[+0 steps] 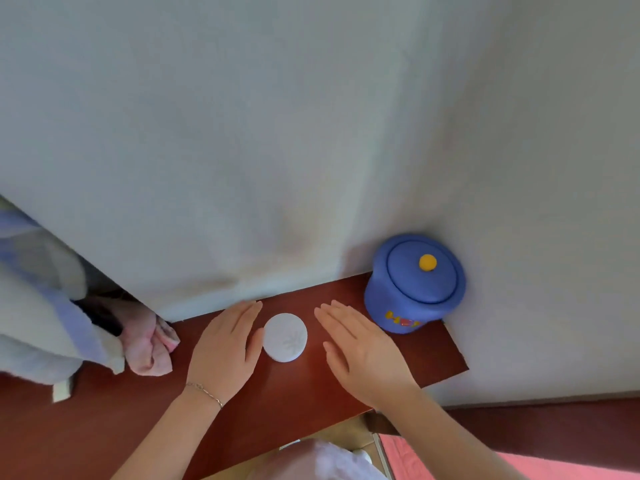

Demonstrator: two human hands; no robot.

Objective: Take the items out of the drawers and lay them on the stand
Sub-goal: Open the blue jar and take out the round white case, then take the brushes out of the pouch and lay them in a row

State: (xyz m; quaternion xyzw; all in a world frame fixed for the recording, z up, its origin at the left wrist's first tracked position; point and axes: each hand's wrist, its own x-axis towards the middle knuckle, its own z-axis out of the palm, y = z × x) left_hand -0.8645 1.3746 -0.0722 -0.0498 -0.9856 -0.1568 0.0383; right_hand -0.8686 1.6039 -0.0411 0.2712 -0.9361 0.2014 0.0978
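A white round disc-shaped container [285,337] with an embossed leaf mark lies flat on the reddish-brown stand top [311,386]. My left hand [227,344] lies flat on the stand just left of it, fingers straight, thumb touching the disc's edge. To the right of the disc my right hand [360,348] is spread flat above the wood, a small gap away from it. A blue lidded jar [414,282] with a yellow knob stands in the far right corner against the wall. No drawer is visible.
A pale wall rises directly behind the stand. Pink cloth [149,344] and pale blue bedding [38,306] hang over the stand's left end. The stand's right edge drops to a pink floor [519,462]. White fabric lies below the front edge.
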